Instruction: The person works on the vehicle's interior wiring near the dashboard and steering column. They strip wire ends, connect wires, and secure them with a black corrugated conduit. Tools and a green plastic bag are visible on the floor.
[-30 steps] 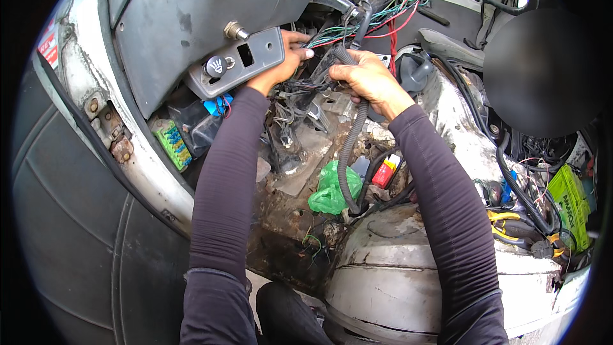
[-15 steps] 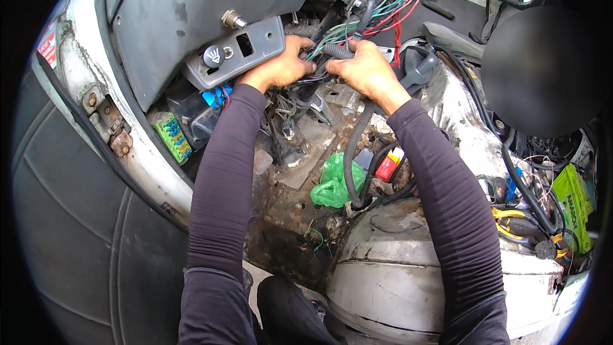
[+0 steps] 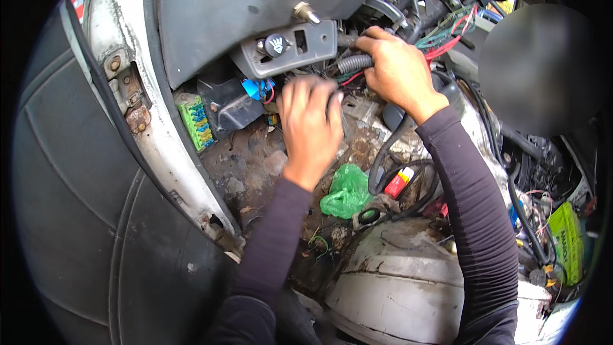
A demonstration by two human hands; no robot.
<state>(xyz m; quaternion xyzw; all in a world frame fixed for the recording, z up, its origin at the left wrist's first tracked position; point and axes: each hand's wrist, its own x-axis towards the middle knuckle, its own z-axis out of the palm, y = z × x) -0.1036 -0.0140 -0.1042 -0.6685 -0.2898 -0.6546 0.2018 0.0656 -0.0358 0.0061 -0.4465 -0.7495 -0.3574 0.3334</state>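
Note:
My right hand (image 3: pixel 397 67) is closed over a wiring harness under the dashboard. Out of its left side comes a grey corrugated conduit (image 3: pixel 354 64), and green and red wires (image 3: pixel 447 39) spread from its far side. Lower and to the left, my left hand (image 3: pixel 311 126) is blurred by motion, its fingers apart and nothing visible in them. Its fingertips are close to loose thin wires below a grey switch panel (image 3: pixel 319 39) with a round black knob (image 3: pixel 276 46). Whether they touch those wires is hidden.
A green fuse block (image 3: pixel 195 122) and blue connector (image 3: pixel 255 88) sit left, by the white door frame (image 3: pixel 172 160). A green plastic bag (image 3: pixel 348 191), red-and-white box (image 3: pixel 399 182) and black hose (image 3: pixel 383 156) lie on the dirty floor. A white rounded cover (image 3: pixel 399 275) is nearest.
My left hand has come off the harness and moved down toward me. My right hand stays on the harness. The whole view has shifted, so the dashboard appears farther right.

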